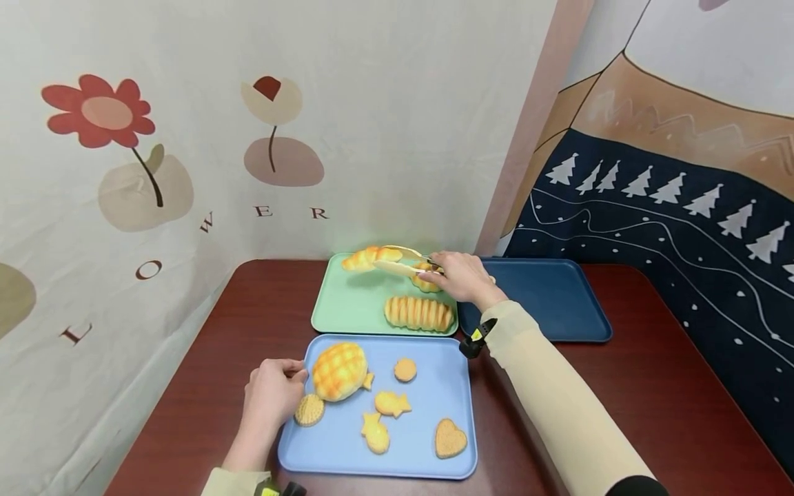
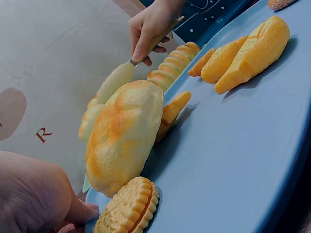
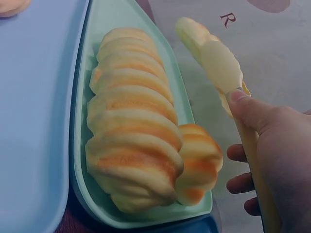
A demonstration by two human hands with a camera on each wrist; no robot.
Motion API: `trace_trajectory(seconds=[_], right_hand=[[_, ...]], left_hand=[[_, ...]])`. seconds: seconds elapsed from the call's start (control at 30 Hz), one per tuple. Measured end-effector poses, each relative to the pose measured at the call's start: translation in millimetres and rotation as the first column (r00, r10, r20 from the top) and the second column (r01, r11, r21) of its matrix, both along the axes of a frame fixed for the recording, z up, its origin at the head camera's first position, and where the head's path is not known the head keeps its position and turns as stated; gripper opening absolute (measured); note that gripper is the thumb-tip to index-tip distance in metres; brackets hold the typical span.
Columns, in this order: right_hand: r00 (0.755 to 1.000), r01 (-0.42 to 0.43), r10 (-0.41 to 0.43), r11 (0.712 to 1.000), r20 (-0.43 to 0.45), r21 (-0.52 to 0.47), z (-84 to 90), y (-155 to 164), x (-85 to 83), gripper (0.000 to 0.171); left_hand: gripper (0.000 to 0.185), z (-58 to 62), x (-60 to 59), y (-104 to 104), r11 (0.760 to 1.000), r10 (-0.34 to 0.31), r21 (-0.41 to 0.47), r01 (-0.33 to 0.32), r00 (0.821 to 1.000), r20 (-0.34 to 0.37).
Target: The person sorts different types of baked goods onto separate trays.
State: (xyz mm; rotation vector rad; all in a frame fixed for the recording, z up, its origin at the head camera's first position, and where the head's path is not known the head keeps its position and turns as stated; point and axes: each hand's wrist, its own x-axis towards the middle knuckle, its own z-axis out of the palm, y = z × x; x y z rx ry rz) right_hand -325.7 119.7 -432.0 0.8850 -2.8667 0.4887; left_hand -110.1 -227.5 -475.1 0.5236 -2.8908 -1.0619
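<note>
- The right hand (image 1: 462,275) has its fingers wrapped round a pair of tongs (image 1: 397,267), with the thumb along the handle.
- Between the tongs' blades is a golden roll (image 1: 360,260), held over the 11 o'clock corner of the green tray (image 1: 338,306).
- On that tray, a ridged loaf (image 1: 418,313) lies at 4 o'clock and a small bun (image 1: 428,282) at 2 o'clock, partly hidden in the head view by the tongs and right hand.
- The left hand (image 1: 273,389) pinches the rim of the light blue tray (image 1: 422,465) at about 10 o'clock.
- Inside that rim sit a big checked bun (image 1: 339,372) at 10 to 11 o'clock and a ridged biscuit (image 1: 309,410) at 9.
- A round cookie (image 1: 405,370) lies at 1 o'clock, a heart cookie (image 1: 450,439) at 4, one fish cracker (image 1: 392,404) near the centre and another (image 1: 375,435) at 6.
- A dark blue tray (image 1: 540,296) rests on the red-brown surface (image 1: 205,365) at the green tray's 3 o'clock.
</note>
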Motion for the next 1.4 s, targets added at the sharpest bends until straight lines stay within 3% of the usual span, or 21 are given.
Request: trace_trajectory(seconds=[0.5,1.4], right_hand=[[0.999,0.033,-0.034,0.999,0.021,0.036,-0.1,-10,-1.1,0.037],[0.996,0.053,-0.062,0.988,0.058,0.145,11.1,-27,-0.8,0.045]], left_hand=[[0.030,-0.4,0.1,0,1.000,0.006,0.009,-0.006,1.000,0.003],[0.027,0.4,2.9,1,1.000,0.014,-0.006,-0.014,1.000,-0.010]])
